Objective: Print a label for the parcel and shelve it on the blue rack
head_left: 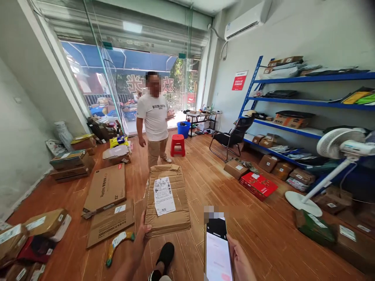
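My left hand (142, 233) grips the near left edge of a long brown cardboard parcel (167, 210) with a white shipping label on top, held out in front of me. My right hand (239, 260) holds a smartphone (217, 249) upright, its bright screen facing me. Below the parcel, my foot in a black shoe (165, 254) rests on the wooden floor. A person in a white T-shirt and tan trousers (154, 121) stands a few steps ahead, facing me, just past the parcel's far end.
Flat cartons (106, 188) and stacked boxes lie on the floor at left. Blue shelving (295, 102) with parcels lines the right wall, with a red box (258, 185), a white standing fan (336, 156) and a black chair (233, 136) before it. A red stool (177, 143) stands near the glass door.
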Motion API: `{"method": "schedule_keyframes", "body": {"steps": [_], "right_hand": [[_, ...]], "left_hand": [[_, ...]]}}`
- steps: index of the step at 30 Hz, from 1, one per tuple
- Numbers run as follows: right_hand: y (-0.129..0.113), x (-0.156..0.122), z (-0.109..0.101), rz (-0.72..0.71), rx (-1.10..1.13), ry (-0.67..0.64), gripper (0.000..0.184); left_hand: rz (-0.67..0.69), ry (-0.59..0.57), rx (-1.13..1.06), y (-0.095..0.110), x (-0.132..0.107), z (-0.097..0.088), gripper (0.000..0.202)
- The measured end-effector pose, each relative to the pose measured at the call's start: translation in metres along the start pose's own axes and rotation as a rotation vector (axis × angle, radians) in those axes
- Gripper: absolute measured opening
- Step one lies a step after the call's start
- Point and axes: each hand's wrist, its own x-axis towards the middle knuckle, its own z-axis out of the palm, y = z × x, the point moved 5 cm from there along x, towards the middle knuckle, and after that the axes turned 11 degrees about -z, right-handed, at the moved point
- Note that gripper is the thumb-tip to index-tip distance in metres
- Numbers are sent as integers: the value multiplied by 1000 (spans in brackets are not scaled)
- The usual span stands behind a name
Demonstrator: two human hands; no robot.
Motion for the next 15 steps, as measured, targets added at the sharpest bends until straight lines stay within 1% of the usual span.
{"method": "schedule_keyframes", "body": {"steps": [2,3,5,7,9,12,15], "right_hand": [[-1,17,-3,-28,5,60,45],[-2,25,0,-45,6,68,47],[-4,39,20,-51,17,47,47],[-7,52,52,-41,51,14,48],[-11,64,91,-11,85,-8,50],[-13,83,146,50,114,-28,53],[-13,107,192,65,101,-135,53]], "left_hand": [[-3,-53,12,3,28,12,75],[-8,-85,13,4,42,17,76],[-19,-142,8,9,72,27,82],[-33,-188,10,14,102,36,90],[-33,-224,19,20,131,45,93],[6,-276,34,30,172,56,89],[-9,-269,63,35,206,65,84]]}}
